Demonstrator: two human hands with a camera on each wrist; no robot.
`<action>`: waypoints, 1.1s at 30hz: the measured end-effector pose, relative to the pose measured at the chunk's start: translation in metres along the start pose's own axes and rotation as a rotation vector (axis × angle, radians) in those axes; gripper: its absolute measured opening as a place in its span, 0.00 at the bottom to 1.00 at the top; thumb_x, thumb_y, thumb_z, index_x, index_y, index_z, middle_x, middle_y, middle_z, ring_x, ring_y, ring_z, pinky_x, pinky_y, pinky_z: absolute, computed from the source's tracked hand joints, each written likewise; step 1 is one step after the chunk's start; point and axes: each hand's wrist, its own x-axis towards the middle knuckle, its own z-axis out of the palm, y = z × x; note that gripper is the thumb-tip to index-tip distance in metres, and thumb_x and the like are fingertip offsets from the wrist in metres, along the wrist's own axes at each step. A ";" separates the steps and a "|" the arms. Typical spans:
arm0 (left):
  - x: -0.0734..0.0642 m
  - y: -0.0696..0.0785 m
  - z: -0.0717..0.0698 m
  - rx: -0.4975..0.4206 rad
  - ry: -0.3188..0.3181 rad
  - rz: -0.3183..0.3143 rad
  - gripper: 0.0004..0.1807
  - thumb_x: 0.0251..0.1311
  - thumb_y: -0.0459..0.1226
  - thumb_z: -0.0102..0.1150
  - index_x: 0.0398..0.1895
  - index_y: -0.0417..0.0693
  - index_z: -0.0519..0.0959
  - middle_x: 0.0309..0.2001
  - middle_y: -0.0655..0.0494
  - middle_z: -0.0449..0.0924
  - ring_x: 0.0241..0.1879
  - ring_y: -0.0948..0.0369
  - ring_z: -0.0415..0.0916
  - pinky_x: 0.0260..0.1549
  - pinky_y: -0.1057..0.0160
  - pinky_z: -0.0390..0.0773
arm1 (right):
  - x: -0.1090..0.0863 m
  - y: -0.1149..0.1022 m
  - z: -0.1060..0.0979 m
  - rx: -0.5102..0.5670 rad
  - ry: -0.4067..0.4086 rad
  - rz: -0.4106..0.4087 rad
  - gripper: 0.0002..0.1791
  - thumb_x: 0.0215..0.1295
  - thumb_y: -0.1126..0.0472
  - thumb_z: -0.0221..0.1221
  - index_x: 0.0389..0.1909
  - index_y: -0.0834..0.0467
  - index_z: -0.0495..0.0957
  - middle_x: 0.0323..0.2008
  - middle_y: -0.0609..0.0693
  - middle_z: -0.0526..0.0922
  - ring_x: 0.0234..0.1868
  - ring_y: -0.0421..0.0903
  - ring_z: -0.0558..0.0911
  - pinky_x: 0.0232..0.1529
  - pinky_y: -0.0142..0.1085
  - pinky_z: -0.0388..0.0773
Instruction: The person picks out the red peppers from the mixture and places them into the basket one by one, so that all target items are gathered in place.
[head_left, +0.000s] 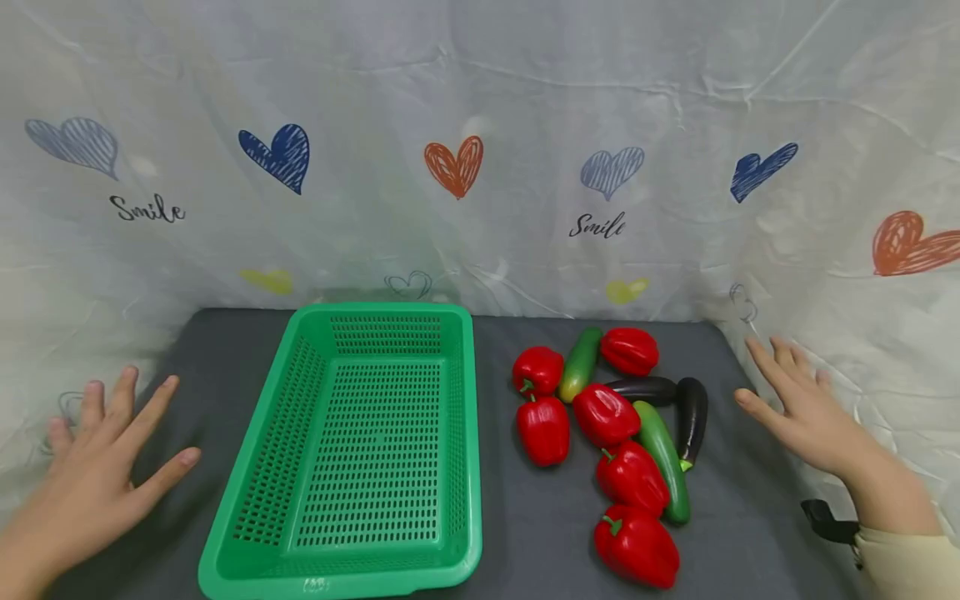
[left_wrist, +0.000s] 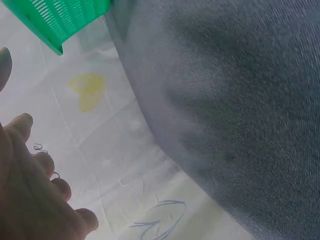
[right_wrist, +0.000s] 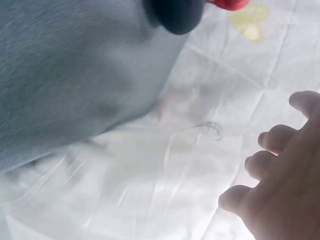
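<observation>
My left hand [head_left: 101, 467] hovers to the left of a green plastic basket [head_left: 477, 467], fingers spread and holding nothing. Over the table's right side my right hand [head_left: 813, 412] is held with its fingers extended, also holding nothing. Nearest to it lies a dark eggplant [head_left: 692, 417], with a second eggplant [head_left: 647, 389] partly covered by a red bell pepper [head_left: 606, 415]. Several more red bell peppers, such as one at the front [head_left: 637, 547], lie in the same group. Two green cucumbers, one long [head_left: 663, 462] and one at the back [head_left: 581, 364], are among them.
A dark grey cloth [head_left: 517, 533] covers the table. Behind and around it hangs a white sheet [head_left: 517, 225] printed with hearts and "Smile". A black strap [head_left: 828, 522] is at my right wrist. The basket's perforated floor [head_left: 375, 450] shows.
</observation>
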 end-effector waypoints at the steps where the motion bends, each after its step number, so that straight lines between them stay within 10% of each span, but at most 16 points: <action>1: 0.000 0.001 0.000 -0.012 -0.005 0.007 0.58 0.75 0.54 0.67 0.92 0.55 0.37 0.86 0.37 0.17 0.79 0.27 0.08 0.59 0.17 0.12 | 0.002 -0.002 -0.001 0.006 0.006 -0.008 0.47 0.85 0.50 0.55 0.91 0.52 0.38 0.86 0.73 0.30 0.83 0.75 0.25 0.70 0.72 0.10; 17: -0.011 0.030 0.012 -0.319 -0.105 0.016 0.51 0.80 0.42 0.63 0.92 0.59 0.38 0.90 0.43 0.30 0.84 0.38 0.11 0.67 0.19 0.20 | 0.039 -0.056 -0.006 0.041 -0.036 -0.075 0.49 0.81 0.48 0.62 0.91 0.48 0.44 0.89 0.63 0.33 0.86 0.74 0.37 0.75 0.77 0.34; 24: -0.024 0.043 0.015 -0.284 -0.163 -0.072 0.45 0.83 0.47 0.58 0.92 0.62 0.43 0.83 0.28 0.57 0.60 0.23 0.76 0.44 0.26 0.78 | 0.053 -0.084 -0.002 0.035 -0.118 -0.081 0.49 0.80 0.43 0.63 0.91 0.46 0.47 0.89 0.58 0.39 0.86 0.70 0.47 0.73 0.77 0.52; 29: -0.029 0.048 0.026 -0.286 -0.060 -0.023 0.41 0.79 0.44 0.65 0.89 0.64 0.58 0.82 0.54 0.67 0.75 0.67 0.70 0.55 0.55 0.82 | 0.061 -0.097 0.004 0.034 -0.160 -0.091 0.47 0.80 0.38 0.61 0.90 0.45 0.52 0.89 0.55 0.47 0.85 0.67 0.56 0.73 0.73 0.60; 33: -0.030 0.054 0.029 -0.362 0.020 0.042 0.41 0.76 0.37 0.68 0.87 0.65 0.63 0.78 0.82 0.62 0.68 0.92 0.54 0.53 0.86 0.58 | 0.073 -0.105 0.010 0.043 -0.159 -0.147 0.46 0.80 0.38 0.61 0.89 0.52 0.56 0.86 0.57 0.57 0.84 0.65 0.60 0.74 0.69 0.62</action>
